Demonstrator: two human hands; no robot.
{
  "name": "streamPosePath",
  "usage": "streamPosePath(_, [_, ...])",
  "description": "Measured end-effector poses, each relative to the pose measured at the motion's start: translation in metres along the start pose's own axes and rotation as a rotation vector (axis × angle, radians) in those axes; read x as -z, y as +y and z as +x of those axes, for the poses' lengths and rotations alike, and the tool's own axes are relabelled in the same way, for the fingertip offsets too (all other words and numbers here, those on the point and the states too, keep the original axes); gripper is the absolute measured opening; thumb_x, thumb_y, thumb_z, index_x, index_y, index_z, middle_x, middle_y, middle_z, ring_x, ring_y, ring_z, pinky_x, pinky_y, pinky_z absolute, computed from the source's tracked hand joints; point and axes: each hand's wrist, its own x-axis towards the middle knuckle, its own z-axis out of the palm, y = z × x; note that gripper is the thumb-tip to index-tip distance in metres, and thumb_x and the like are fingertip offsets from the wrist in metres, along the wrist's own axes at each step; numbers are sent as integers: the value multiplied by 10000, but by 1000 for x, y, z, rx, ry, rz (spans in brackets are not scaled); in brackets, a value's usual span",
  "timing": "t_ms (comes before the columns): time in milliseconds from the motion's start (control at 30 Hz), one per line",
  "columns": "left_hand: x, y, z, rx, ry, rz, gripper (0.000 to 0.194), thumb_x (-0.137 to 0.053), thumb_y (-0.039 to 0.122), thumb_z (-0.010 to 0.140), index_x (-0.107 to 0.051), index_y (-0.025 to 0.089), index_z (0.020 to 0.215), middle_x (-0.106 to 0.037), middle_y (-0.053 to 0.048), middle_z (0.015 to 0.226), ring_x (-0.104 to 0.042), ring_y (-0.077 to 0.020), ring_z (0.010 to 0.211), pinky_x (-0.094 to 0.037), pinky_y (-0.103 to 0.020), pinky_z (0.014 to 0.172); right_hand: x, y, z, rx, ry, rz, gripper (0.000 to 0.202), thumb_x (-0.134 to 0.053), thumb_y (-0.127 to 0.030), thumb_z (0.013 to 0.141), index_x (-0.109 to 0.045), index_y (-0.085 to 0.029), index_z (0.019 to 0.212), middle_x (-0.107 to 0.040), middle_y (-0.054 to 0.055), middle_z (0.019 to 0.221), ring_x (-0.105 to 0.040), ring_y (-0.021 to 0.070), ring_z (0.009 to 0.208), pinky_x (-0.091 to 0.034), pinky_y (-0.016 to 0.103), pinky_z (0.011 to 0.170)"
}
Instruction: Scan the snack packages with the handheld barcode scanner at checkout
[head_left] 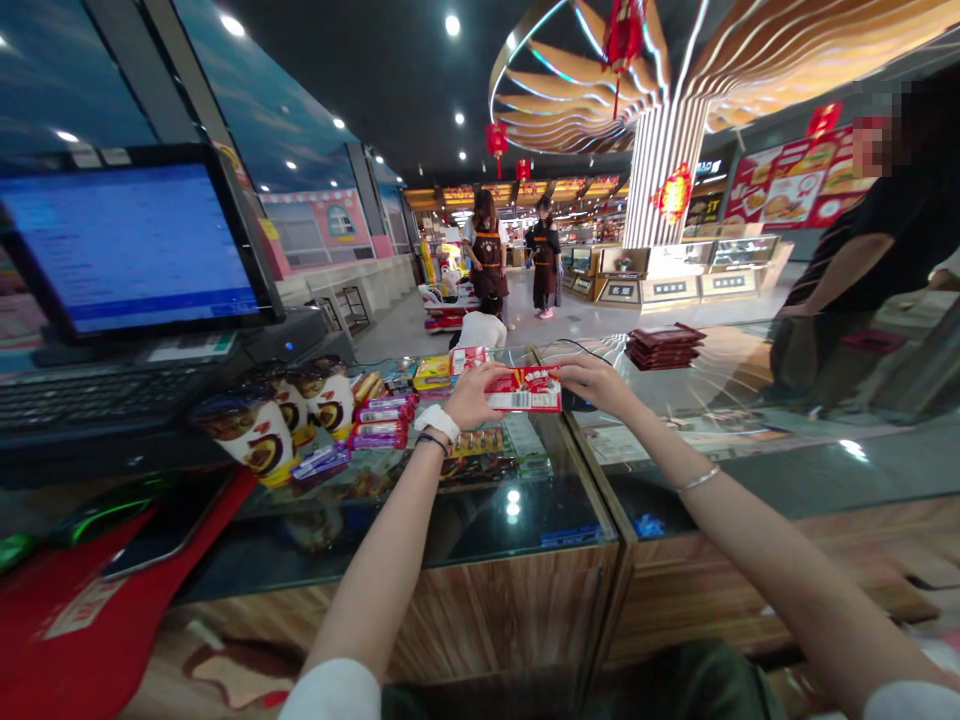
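Observation:
Between my two hands is a red and white snack box, lying level above the glass counter. My left hand grips its left end, the wrist wearing a white band and a dark bracelet. At the box's right end, my right hand has its fingers on the edge; a silver bangle circles that forearm. Just left of my left hand lie purple and red snack packs. A yellow pack and another red box sit behind it.
Cups with a printed swirl stand near the monitor and keyboard. A phone rests on a red mat. Dark red packets are stacked at right. A person stands by the right counter; others are beyond.

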Motion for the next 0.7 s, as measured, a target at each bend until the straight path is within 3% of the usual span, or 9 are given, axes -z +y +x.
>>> streamPosePath(133, [5,7,-2,36,-17,103,782,-723,136,577,-563,236,1336,-516,-107,1421,-473,-335,1346,-311,-541,1168,-1,-15,2,7,-33,-99,259,-506,-327,984,-717,-295,1130,-701,76,1158,-647,226,1092,-523,419,971])
streamPosePath(333, [9,11,-3,45,29,121,674,-632,152,716,-530,258,1373,-490,-81,1493,-440,-300,1389,-259,-553,1195,-4,-37,0,-91,-9,-229,305,-453,-339,1003,-720,-304,1146,-702,77,1176,-642,225,1057,-493,384,956])
streamPosePath(400, [14,7,-4,61,98,120,620,-627,158,744,-549,241,1353,-500,-81,1487,-449,-287,1382,-293,-522,1189,-5,-40,1,-125,36,-272,304,-459,-334,1001,-715,-309,1165,-706,69,1168,-643,217,1031,-488,360,934])
streamPosePath(567, [27,-13,-6,223,427,106,417,-588,160,815,-617,184,1230,-625,-98,1284,-572,-244,1226,-437,-396,1100,-11,-43,20,-208,109,-357,297,-478,-304,993,-717,-295,1168,-716,73,1086,-630,207,941,-461,316,841])
streamPosePath(700, [26,-28,-5,310,492,63,313,-511,153,873,-643,186,1154,-669,-91,1204,-618,-228,1145,-474,-381,1048,-31,-47,48,-255,91,-393,293,-482,-275,989,-710,-276,1173,-702,81,1068,-611,217,932,-425,317,818])
